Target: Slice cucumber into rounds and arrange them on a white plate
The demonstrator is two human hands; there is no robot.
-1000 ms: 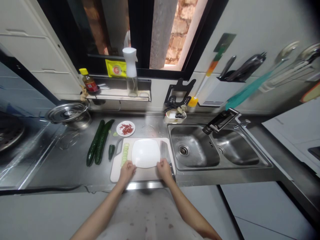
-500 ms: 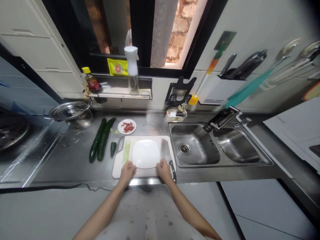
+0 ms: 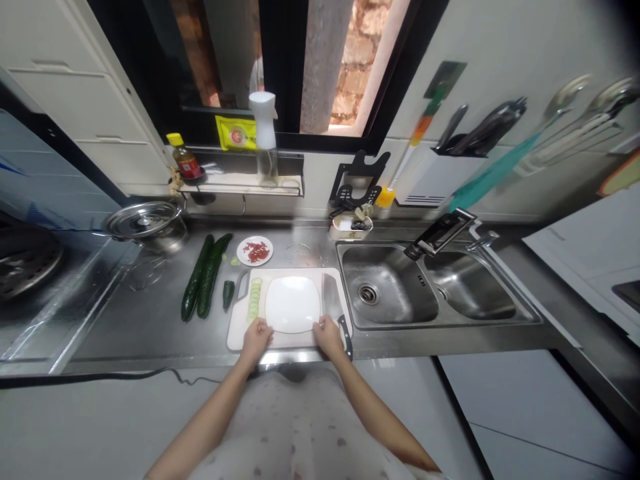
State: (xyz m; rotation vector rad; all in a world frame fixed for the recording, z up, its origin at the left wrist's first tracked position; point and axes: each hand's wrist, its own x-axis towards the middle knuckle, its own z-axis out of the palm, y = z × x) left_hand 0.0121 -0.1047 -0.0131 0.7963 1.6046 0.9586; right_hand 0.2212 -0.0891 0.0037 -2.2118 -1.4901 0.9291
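A white, rounded-square plate [image 3: 293, 304] lies on or just over the pale cutting board [image 3: 240, 337]. My left hand [image 3: 258, 340] is closed on its near left corner, and my right hand [image 3: 328, 335] pinches the near right corner. Overlapping cucumber slices [image 3: 255, 300] form a row on the board, left of the plate. To the plate's right is a kitchen knife [image 3: 345, 333], blade pointing away, its black handle beside my right hand. A short cucumber piece [image 3: 229, 294] rests just left of the board.
Two whole cucumbers [image 3: 203, 280] lie further left, near a lidded steel pot [image 3: 145, 223]. Behind the board stands a small plate [image 3: 255, 251] of chopped red bits. A double sink [image 3: 395, 287] with a black faucet [image 3: 435, 237] is on the right. Bottles stand on the rear shelf [image 3: 240, 187].
Both hands keep the same hold on the plate. The view has shifted slightly; nothing on the counter has visibly moved.
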